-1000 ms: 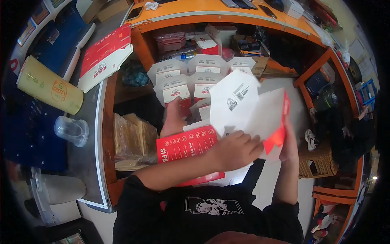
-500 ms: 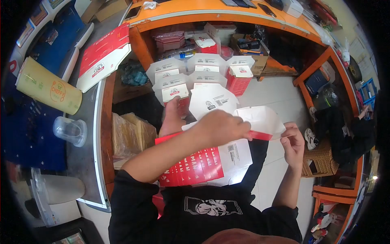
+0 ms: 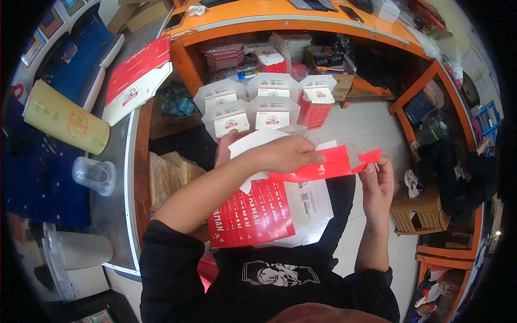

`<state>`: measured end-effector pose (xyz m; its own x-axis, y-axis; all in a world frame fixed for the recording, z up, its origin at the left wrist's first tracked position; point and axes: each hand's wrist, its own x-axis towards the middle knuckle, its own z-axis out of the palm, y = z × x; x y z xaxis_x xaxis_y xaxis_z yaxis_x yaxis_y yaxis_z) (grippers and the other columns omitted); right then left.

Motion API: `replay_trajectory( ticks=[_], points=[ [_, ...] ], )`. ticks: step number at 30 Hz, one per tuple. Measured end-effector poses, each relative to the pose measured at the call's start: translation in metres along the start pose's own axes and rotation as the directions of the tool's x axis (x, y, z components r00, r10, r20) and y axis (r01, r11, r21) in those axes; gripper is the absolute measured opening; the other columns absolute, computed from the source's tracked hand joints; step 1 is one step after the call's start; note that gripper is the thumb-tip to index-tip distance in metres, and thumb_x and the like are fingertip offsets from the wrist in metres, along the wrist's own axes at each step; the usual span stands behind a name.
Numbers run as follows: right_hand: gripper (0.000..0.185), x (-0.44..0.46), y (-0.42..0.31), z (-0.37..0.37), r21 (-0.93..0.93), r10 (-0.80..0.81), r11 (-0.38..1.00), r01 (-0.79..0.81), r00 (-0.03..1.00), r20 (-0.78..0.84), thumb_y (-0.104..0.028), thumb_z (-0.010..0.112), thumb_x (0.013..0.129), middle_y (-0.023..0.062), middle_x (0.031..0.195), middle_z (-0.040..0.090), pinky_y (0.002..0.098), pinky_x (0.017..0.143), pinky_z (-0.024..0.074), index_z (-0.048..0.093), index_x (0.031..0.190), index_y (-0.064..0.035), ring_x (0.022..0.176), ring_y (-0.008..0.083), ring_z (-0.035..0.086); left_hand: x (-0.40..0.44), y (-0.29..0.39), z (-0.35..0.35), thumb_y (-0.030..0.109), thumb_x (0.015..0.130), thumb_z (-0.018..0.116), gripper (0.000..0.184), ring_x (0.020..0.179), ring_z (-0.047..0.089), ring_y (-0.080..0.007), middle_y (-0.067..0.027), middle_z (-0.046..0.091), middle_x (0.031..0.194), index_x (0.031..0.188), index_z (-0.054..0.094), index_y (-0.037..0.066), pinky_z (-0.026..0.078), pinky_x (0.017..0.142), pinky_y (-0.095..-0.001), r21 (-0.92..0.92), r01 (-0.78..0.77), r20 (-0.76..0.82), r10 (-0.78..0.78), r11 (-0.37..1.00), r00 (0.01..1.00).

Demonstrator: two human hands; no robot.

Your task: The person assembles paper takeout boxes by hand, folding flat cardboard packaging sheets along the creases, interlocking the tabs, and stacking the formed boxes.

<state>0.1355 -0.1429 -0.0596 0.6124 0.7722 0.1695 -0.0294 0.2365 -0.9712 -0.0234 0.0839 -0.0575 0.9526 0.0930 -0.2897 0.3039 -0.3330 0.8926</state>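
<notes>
A red and white cardboard takeaway box [image 3: 336, 164], partly folded, is held in front of me above my lap. My left hand [image 3: 293, 155] is closed on its red side, thumb on top. The fingers of my right hand [image 3: 379, 180] pinch a small red end flap, bent at an angle. Beneath my left forearm lies a stack of flat red boxes [image 3: 253, 212], with a white printed panel [image 3: 309, 207] beside it. Several boxes with raised lids [image 3: 231, 121] stand in rows beyond my hands.
At left, a table holds a flat box [image 3: 137, 81], a yellow cup [image 3: 67, 118] and a clear plastic cup [image 3: 94, 175]. An orange desk [image 3: 291, 24] spans the back. A wicker basket [image 3: 420, 212] stands right, near another person's shoe [image 3: 413, 183].
The box in my hands has been turned, so its red outside faces me instead of its white inside. My left hand has shifted slightly left; the right hand has moved slightly left and down.
</notes>
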Motion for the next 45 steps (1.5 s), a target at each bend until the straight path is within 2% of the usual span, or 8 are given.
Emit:
replay_trajectory(
  ticks=[6,16,18,27,33,39,43,45],
  points=[
    [0.03,0.003,-0.041,0.019,-0.602,-0.108,0.64,0.477,0.832,0.545,-0.014,0.078,0.087,0.0187,0.131,0.047,0.0349,0.094,0.05,0.066,0.112,-0.002,0.111,0.026,0.06,-0.002,-0.002,0.014,0.022,0.104,0.059,0.024,0.068,0.053,-0.0055,0.0033,0.063,0.08,0.115,0.065,0.001,0.045,0.063,-0.0269,-0.207,-0.159,0.233,0.207,0.965,0.95],
    [0.036,-0.006,-0.031,0.033,-0.78,-0.461,0.396,0.484,0.839,0.287,-0.008,0.085,0.076,0.0169,0.115,0.063,0.0359,0.084,0.0549,0.069,0.108,-0.003,0.1,0.0317,0.066,-0.008,0.003,0.016,0.011,0.1,0.06,0.02,0.08,0.061,-0.0058,-0.0002,0.069,0.092,0.116,0.065,0.0,0.049,0.071,-0.0252,-0.316,-0.033,0.277,0.126,0.948,0.953],
    [0.031,-0.003,-0.036,0.029,-0.732,-0.302,0.459,0.504,0.863,0.404,-0.008,0.083,0.076,0.0155,0.113,0.065,0.0355,0.081,0.0554,0.071,0.105,-0.0039,0.097,0.0298,0.067,-0.008,0.005,0.014,0.011,0.098,0.063,0.018,0.079,0.062,-0.0077,-0.0018,0.07,0.09,0.112,0.067,-0.001,0.049,0.071,-0.0274,-0.24,-0.049,0.281,0.118,0.97,0.952],
    [0.018,0.011,-0.048,0.037,-0.69,-0.157,0.392,0.608,0.784,0.601,-0.007,0.079,0.078,0.0105,0.103,0.07,0.0366,0.075,0.0553,0.074,0.096,-0.0058,0.087,0.0274,0.066,-0.025,0.048,0.024,0.011,0.087,0.067,0.018,0.088,0.068,-0.0371,-0.0251,0.069,0.094,0.096,0.07,-0.005,0.052,0.076,-0.0431,0.343,0.106,0.036,-0.126,0.933,0.991],
    [0.017,0.019,-0.057,0.04,-0.661,-0.1,0.387,0.642,0.742,0.662,-0.004,0.077,0.075,0.0079,0.096,0.071,0.0364,0.072,0.0537,0.073,0.092,-0.0062,0.083,0.0273,0.063,-0.033,0.048,0.032,0.011,0.089,0.064,0.018,0.087,0.067,-0.0408,-0.027,0.068,0.088,0.094,0.068,-0.006,0.05,0.079,-0.0469,0.473,-0.08,-0.075,0.131,0.878,0.989],
    [0.025,0.021,-0.071,0.048,-0.697,-0.133,0.255,0.67,0.738,0.661,-0.002,0.077,0.073,0.0063,0.094,0.069,0.0351,0.072,0.0524,0.073,0.097,-0.0078,0.085,0.0266,0.062,-0.031,0.054,0.021,0.012,0.095,0.061,0.022,0.094,0.067,-0.0376,-0.0249,0.068,0.102,0.111,0.066,-0.002,0.051,0.084,-0.0422,0.327,-0.147,-0.013,0.16,0.934,0.987],
    [0.034,0.019,-0.062,0.061,-0.738,-0.422,0.227,0.636,0.747,0.514,-0.004,0.08,0.076,0.0114,0.111,0.064,0.0349,0.078,0.0517,0.071,0.109,-0.0082,0.096,0.0288,0.062,-0.016,0.031,0.017,0.013,0.096,0.061,0.022,0.098,0.064,-0.0423,-0.0259,0.066,0.102,0.112,0.06,-0.002,0.05,0.087,-0.0442,0.168,-0.294,-0.289,0.333,0.941,0.898],
    [0.042,0.019,-0.05,0.06,-0.772,-0.548,0.236,0.591,0.737,0.397,-0.007,0.083,0.076,0.0152,0.121,0.059,0.0372,0.082,0.051,0.069,0.115,-0.0075,0.103,0.0317,0.06,-0.005,0.024,0.013,0.011,0.1,0.058,0.021,0.095,0.067,-0.0267,-0.0165,0.068,0.105,0.117,0.058,-0.002,0.053,0.085,-0.037,-0.093,-0.439,-0.502,0.338,0.894,0.796]
  ],
)
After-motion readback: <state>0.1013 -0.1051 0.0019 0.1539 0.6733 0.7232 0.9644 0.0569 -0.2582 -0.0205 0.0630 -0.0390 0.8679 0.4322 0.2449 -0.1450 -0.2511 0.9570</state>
